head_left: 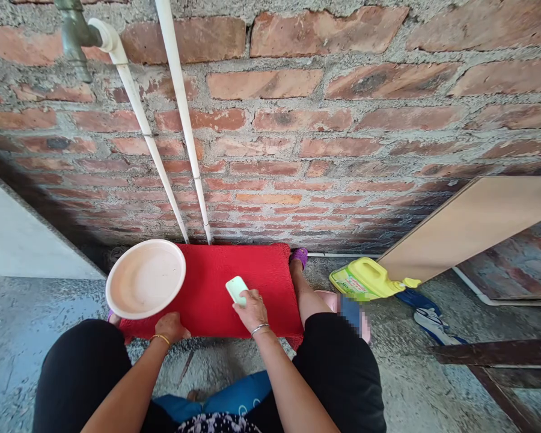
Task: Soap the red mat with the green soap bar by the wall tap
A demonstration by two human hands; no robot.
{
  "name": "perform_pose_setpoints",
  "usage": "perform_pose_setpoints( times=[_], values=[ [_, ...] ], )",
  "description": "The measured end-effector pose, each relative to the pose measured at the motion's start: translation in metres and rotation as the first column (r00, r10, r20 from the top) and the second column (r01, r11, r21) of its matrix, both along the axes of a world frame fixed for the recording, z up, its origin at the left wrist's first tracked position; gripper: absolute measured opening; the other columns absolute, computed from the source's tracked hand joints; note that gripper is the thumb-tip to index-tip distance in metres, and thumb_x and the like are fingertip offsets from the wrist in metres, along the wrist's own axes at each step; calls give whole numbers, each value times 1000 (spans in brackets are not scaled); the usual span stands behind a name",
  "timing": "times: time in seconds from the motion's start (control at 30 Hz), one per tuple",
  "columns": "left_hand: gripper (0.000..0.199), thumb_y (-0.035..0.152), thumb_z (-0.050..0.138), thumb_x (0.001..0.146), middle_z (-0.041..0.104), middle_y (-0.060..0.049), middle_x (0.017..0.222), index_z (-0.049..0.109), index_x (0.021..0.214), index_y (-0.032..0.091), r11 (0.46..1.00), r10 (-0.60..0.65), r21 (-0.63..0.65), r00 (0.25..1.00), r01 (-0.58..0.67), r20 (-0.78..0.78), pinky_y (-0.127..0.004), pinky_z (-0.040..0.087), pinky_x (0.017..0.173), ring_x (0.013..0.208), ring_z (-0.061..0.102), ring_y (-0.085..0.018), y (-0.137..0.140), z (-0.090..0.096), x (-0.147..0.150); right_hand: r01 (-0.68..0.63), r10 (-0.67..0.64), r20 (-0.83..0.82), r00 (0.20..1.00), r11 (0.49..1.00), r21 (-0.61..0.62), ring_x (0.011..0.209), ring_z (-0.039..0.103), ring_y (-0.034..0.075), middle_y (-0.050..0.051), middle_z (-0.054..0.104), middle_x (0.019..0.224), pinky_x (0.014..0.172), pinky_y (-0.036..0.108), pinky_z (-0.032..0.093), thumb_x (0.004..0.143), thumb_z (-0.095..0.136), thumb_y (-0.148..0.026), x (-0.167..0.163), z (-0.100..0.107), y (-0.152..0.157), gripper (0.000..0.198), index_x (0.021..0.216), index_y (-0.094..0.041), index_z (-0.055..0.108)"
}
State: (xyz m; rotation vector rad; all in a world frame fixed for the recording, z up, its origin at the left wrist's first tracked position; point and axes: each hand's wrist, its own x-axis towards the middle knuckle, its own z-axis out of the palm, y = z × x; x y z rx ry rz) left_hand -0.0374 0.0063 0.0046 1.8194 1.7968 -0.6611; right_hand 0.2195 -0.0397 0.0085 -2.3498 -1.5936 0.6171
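A thick red cloth (pixel 207 294) lies spread out between my knees, its near edge hanging over. My right hand (pixel 252 311) is closed on a pale green, rounded, brush-like block (pixel 237 288) that rests on the cloth; its underside is hidden. At the near edge, my left hand (pixel 172 328) is closed with the fingers curled on the red cloth. Just beyond that hand, a pale pink basin (pixel 146 278) sits over the cloth's left end. A little water seems to be inside it.
A yellow jug (pixel 363 278) lies on its side to the right, near blue-and-white footwear (pixel 430 325). Ahead stands a brick wall (pixel 270 150) with white pipes (pixel 184 108) and a tap (pixel 74 42). Boards lean at both sides; a wooden frame (pixel 491 353) is at lower right.
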Motion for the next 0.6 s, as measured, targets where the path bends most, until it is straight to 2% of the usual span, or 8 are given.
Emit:
perform_pose_setpoints(
  times=[0.1, 0.17, 0.27, 0.37, 0.43, 0.5, 0.6],
  values=[
    [47, 37, 71, 58, 69, -16, 114, 70, 100, 15, 1000, -7, 11, 1000, 7, 2, -33, 52, 83, 106, 65, -29, 0, 0, 0, -113, 113, -9, 994, 994, -12, 97, 55, 19, 4, 57, 107, 86, 29, 40, 73, 69, -34, -15, -6, 3, 29, 101, -28, 65],
    [47, 37, 71, 59, 69, -17, 114, 70, 100, 15, 1000, -10, 6, 1000, 10, 0, -32, 52, 84, 107, 64, -29, 0, 0, 0, -86, 86, 2, 996, 996, -38, 95, 55, 19, 4, 57, 106, 85, 28, 40, 73, 68, -35, -8, -6, 2, 29, 101, -28, 65],
    [50, 37, 71, 58, 68, -17, 115, 69, 102, 14, 1000, -4, -14, 1000, 4, -2, -33, 52, 84, 107, 64, -29, 2, 1, 1, 88, -84, 42, 996, 992, -93, 92, 57, 19, 5, 58, 104, 81, 28, 41, 75, 67, -37, 22, 1, -3, 29, 102, -27, 65],
    [51, 35, 72, 56, 68, -17, 115, 68, 103, 14, 1000, 0, -18, 1000, 0, 2, -34, 51, 85, 107, 64, -29, 2, 1, 2, 283, -273, 99, 957, 952, -114, 90, 58, 21, 7, 59, 104, 78, 30, 41, 79, 62, -41, 51, 11, -7, 31, 106, -26, 65],
    [50, 34, 71, 57, 69, -17, 115, 68, 103, 14, 1000, 4, -16, 1000, -4, 5, -34, 51, 85, 107, 64, -29, 2, 1, 2, 330, -319, 105, 942, 939, -101, 89, 59, 21, 8, 59, 103, 79, 30, 41, 80, 59, -42, 57, 15, -8, 32, 107, -25, 64],
    [49, 34, 71, 57, 69, -16, 115, 68, 102, 15, 1000, 12, -18, 1000, -12, 4, -35, 51, 85, 108, 64, -29, 1, 2, 2, 289, -284, 80, 956, 955, -68, 91, 58, 20, 7, 59, 103, 81, 30, 41, 80, 61, -42, 49, 14, -6, 32, 107, -25, 64],
    [48, 35, 71, 58, 68, -16, 116, 68, 102, 15, 1000, 14, -20, 1000, -14, -3, -35, 51, 86, 108, 63, -29, 0, 5, 3, 111, -110, 19, 994, 993, -27, 95, 56, 19, 6, 58, 106, 85, 28, 40, 75, 66, -38, 18, 7, -2, 31, 104, -26, 65]
  ],
)
